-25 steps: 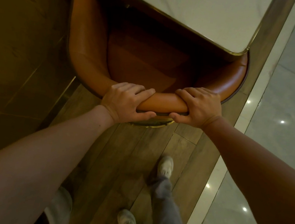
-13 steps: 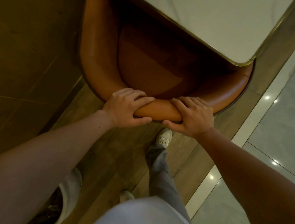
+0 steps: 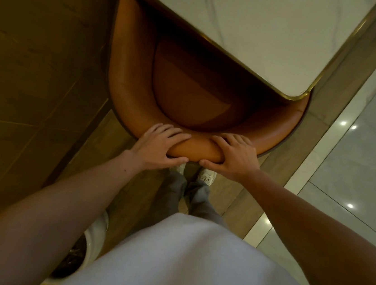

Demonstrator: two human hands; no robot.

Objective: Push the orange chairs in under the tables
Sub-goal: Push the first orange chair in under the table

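Note:
An orange leather chair (image 3: 127, 92) with a curved padded back stands in front of me, its seat partly under the white marble table (image 3: 267, 29) with a brass rim. My left hand (image 3: 158, 145) and my right hand (image 3: 235, 157) both grip the top of the chair's backrest, side by side, fingers over the pad and thumbs behind it. The far part of the seat is hidden under the tabletop. My feet stand just behind the chair back.
A dark wood wall panel (image 3: 24, 75) runs close along the chair's left side. A white pot (image 3: 94, 237) sits on the floor at my lower left. The wood-plank floor meets glossy grey tile (image 3: 356, 174) on the right.
The chair has slid farther under the table, with more of the seat covered. I stepped forward so both feet and my torso are now close behind the chair back. Both hands kept their grip.

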